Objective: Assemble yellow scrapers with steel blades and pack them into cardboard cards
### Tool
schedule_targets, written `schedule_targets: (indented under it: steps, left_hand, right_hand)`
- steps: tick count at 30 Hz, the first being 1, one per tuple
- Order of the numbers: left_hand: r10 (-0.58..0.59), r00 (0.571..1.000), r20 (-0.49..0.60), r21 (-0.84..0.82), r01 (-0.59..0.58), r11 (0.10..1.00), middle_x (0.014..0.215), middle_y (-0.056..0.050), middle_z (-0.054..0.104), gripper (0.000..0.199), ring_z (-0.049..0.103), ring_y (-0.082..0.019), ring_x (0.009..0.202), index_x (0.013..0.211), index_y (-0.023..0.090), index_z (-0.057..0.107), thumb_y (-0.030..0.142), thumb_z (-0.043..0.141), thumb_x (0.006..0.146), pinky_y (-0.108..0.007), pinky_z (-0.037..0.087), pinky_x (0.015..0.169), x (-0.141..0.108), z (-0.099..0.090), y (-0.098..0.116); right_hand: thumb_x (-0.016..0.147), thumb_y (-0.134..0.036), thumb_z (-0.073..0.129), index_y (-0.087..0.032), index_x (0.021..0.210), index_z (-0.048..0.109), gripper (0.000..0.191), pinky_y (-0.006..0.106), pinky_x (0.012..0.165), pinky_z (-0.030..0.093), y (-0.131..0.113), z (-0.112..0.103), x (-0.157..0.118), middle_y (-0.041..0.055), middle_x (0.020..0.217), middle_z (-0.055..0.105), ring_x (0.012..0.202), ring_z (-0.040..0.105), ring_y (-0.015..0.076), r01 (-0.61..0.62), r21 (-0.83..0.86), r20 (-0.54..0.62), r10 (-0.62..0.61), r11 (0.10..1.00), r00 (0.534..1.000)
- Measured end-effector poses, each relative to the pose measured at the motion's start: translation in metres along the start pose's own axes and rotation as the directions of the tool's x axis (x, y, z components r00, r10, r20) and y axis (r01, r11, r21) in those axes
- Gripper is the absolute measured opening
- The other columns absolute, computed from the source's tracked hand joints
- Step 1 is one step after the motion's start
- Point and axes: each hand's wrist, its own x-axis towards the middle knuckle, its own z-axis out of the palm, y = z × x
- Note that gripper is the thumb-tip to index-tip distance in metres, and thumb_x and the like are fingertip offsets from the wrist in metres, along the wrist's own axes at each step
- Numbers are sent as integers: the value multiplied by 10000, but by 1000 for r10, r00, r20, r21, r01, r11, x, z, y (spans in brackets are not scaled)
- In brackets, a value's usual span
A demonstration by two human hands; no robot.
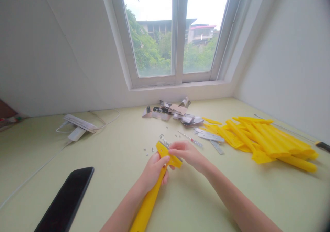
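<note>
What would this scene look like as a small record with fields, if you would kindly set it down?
Left hand: grips the handle of a yellow plastic T-shaped piece
Right hand: holds its crosspiece, which has a metal strip along it
Nearby: small metal nuts, small screwdriver
Rest: yellow plastic pieces, torn packaging, black phone, white charger, window

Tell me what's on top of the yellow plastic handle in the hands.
A metal strip lies along the wide end of the yellow plastic handle, partly under the right hand's fingers. The left hand hides the handle's middle.
</note>
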Motion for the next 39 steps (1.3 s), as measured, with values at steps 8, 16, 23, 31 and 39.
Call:
schedule_targets:
  steps: [8, 16, 23, 31, 39]
  left_hand:
    - [-29, 999, 20, 1, 29, 1000, 741, -38, 590, 207, 429, -27, 299, 898, 121, 465, 293, 374, 827, -150, 261, 282, 0, 2, 0]
    - [-11, 1000, 29, -17, 11, 1000, 746, -36, 592, 217, 437, -29, 314, 893, 123, 477, 312, 394, 825, -152, 269, 294, -4, 2, 3]
    - [9, 999, 33, -30, -8, 1000, 751, -33, 589, 204, 418, -21, 311, 866, 130, 479, 311, 395, 824, -160, 260, 307, -4, 3, 8]
    - [-15, 1000, 15, 23, 14, 1000, 726, -35, 591, 208, 432, -33, 315, 885, 121, 495, 286, 390, 816, -158, 273, 298, -3, 2, 3]
    - [-51, 997, 49, 8, 51, 999, 706, -38, 598, 204, 441, -38, 310, 853, 115, 517, 251, 370, 812, -155, 276, 290, -4, 3, 1]
  right_hand:
    - [700, -279, 572, -143, 685, 572, 136, 206, 408, 345, 3, 5, 1, 6, 588, 608, 456, 555, 115, -47, 124, 24, 44, 991, 999]
    - [689, -330, 601, -132, 704, 586, 200, 205, 432, 368, 1, 0, 0, 27, 627, 633, 489, 573, 118, -34, 68, 32, 32, 997, 999]
    - [759, -388, 514, -154, 721, 585, 248, 210, 444, 390, -13, 2, -6, -1, 569, 609, 478, 571, 119, 24, 42, -24, -23, 999, 999]
    - [736, -332, 527, -157, 719, 592, 188, 208, 417, 378, -5, 5, -2, 13, 600, 630, 479, 571, 122, -18, -20, -53, 17, 1000, 998]
    - [710, -333, 542, -151, 703, 561, 182, 210, 382, 368, 5, 3, 0, 4, 582, 620, 426, 559, 118, -47, 89, 9, 46, 995, 999]
